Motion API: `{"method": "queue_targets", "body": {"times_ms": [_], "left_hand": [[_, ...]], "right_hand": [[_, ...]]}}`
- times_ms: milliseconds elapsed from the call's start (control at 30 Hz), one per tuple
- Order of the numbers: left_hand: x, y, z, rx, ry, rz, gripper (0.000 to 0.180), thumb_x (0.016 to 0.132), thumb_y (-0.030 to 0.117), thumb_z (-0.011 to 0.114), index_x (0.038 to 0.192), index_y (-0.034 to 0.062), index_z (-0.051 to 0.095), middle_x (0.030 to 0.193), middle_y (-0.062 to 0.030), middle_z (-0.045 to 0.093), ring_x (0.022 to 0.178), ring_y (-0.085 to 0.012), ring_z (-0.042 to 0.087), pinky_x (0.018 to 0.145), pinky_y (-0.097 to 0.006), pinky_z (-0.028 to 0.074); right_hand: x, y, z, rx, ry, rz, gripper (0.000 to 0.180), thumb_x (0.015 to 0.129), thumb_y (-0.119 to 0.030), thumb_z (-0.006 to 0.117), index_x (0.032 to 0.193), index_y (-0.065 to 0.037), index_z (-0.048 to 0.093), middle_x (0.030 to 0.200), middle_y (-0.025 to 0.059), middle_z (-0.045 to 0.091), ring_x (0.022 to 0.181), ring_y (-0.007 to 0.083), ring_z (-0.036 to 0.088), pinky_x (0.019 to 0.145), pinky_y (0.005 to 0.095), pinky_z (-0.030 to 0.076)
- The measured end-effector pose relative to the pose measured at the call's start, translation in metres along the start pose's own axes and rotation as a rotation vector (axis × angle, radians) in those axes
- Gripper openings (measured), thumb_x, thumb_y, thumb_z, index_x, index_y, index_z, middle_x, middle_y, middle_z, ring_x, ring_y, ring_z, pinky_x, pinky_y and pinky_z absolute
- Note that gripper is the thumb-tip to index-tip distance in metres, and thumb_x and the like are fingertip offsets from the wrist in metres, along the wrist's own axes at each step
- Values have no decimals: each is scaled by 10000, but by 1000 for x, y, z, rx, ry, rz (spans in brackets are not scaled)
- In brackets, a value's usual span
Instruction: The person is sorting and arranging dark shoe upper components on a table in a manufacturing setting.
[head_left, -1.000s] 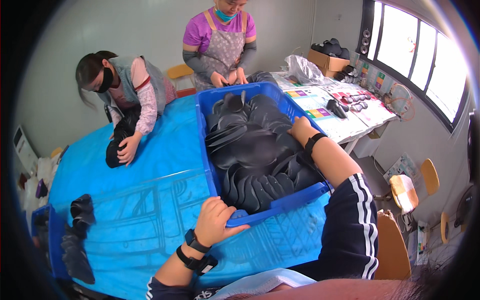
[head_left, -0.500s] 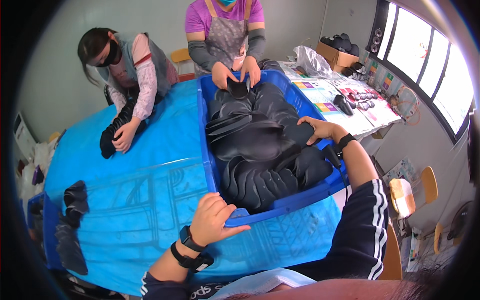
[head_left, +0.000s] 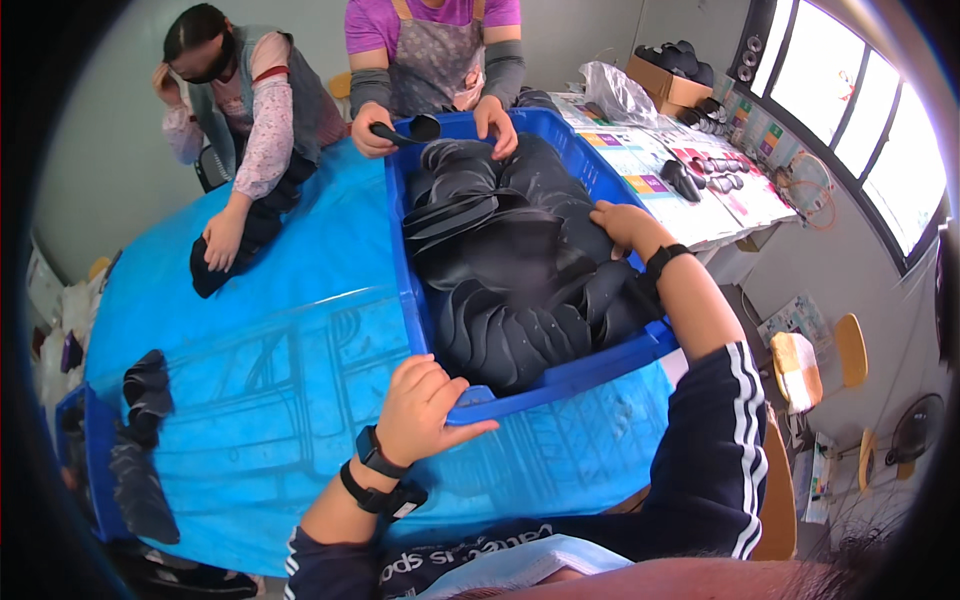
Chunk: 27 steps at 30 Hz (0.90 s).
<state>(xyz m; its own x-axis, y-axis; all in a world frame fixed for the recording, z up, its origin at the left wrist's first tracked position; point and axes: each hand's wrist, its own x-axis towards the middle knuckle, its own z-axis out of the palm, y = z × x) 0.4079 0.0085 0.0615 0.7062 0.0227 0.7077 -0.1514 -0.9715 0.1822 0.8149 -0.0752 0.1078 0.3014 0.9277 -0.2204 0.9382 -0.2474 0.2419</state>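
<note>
The blue crate (head_left: 590,365), heaped with black soles (head_left: 510,270), sits on the blue-covered table (head_left: 260,330), closer to the wearer than half a second ago. The left hand (head_left: 425,405) still grips the near rim, fingers curled over it and thumb along the edge. The right hand (head_left: 622,222) has slid up the right wall and lies flat on the soles, fingers loosely bent, gripping nothing. The co-worker opposite now holds one sole (head_left: 405,131) over the far rim.

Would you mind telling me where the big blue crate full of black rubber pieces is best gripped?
Grip the blue crate by its raised rim at both near corners, from the near end: the left hand already clasps the left one, and the full inside offers no handles.
</note>
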Motion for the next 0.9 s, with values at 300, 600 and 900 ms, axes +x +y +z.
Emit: {"method": "queue_targets", "body": {"times_ms": [300, 600, 900], "left_hand": [[-3, -4, 4, -50, 63, 18, 452, 551, 405, 738, 767, 45, 573, 685, -76, 488, 702, -249, 486, 790, -380, 398], [-3, -2, 6, -79, 79, 28, 420, 591, 413, 713, 732, 44, 571, 690, -72, 503, 713, -240, 493, 795, -371, 404], [2, -1, 6, -93, 76, 47, 425, 611, 428, 701, 716, 38, 570, 662, -66, 497, 684, -237, 493, 769, -363, 411]], "right_hand": [[4, -24, -29, 220, -441, 393, 605, 698, -59, 641, 1238, -159, 388, 1073, 122, 519, 965, 281, 540, 778, 372, 463], [-7, -18, -12, -126, -160, 132, 607, 578, -31, 715, 1104, -11, 411, 1137, 180, 463, 980, 341, 521, 785, 373, 459], [-2, -23, 29, -45, -34, 351, 442, 814, -36, 336, 1254, -7, 305, 1256, 190, 381, 973, 324, 541, 795, 369, 462]]}}
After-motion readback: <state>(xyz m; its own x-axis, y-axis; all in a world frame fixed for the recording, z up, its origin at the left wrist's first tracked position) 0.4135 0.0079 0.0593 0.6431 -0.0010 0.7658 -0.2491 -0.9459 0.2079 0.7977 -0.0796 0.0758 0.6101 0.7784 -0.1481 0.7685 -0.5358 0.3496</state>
